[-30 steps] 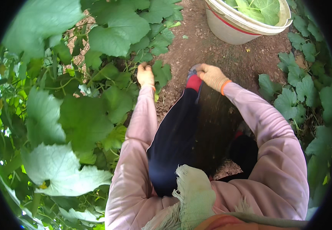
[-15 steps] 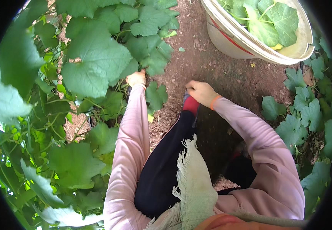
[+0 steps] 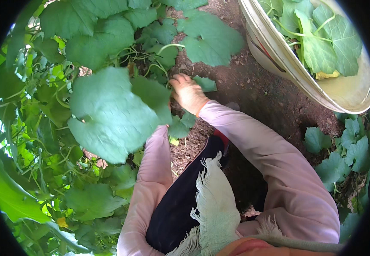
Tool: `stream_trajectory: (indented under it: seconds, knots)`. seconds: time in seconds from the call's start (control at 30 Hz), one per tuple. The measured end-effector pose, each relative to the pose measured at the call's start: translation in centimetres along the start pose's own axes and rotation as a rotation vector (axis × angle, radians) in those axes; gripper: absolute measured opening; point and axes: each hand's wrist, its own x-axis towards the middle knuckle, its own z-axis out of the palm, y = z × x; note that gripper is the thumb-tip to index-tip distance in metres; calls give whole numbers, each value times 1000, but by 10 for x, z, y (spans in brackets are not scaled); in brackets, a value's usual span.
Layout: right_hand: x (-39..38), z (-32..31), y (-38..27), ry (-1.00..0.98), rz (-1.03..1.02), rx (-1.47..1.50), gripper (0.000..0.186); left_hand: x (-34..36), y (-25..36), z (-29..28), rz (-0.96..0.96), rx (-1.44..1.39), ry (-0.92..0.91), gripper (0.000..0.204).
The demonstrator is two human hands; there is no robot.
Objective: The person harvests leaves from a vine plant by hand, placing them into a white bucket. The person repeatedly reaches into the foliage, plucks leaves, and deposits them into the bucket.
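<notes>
1. Right hand (image 3: pixel 188 94) is in among the plants, just nearer than a pale bent stem (image 3: pixel 172 45), fingers curled; whether they pinch anything, I can't tell.
2. Left hand is hidden behind a broad leaf (image 3: pixel 108 113), so its grip can't be told either.
3. Far right, a pale bucket (image 3: pixel 353 89) already holds several loose leaves (image 3: pixel 319 49), with bare inner wall showing.
4. Plenty of foliage (image 3: pixel 91 198) along the left, near and far, looks unpicked.

Right-hand fingers (image 3: pixel 179 79) at a vine stem (image 3: pixel 164 68), left hand behind a broad leaf (image 3: pixel 110 115)
</notes>
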Motion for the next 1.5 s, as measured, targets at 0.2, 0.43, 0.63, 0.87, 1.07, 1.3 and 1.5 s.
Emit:
stream_trajectory:
  seconds: [0.2,0.43,0.63,0.87,1.07,1.3,1.5]
  knots:
    - [73,-17,-11,399,-310,-7,36,16,67,-45,184,282,-225,22]
    - [87,-6,-13,-300,-36,-317,11,25,113,-76,-153,-565,257,52]
    - [8,-15,-44,-189,-58,86,5,38,125,-86,-307,-848,245,21]
    - [32,-49,-21,-157,-46,477,18,17,113,-127,-330,-1358,158,28]
    - [53,-11,-28,-588,-439,287,27,8,130,-125,-400,-1557,124,37]
    - [44,-11,-20,-658,-565,88,12,8,128,-132,-408,-1569,180,36]
    - [34,15,41,-498,-286,-207,16,13,137,-140,-255,-1358,359,34]
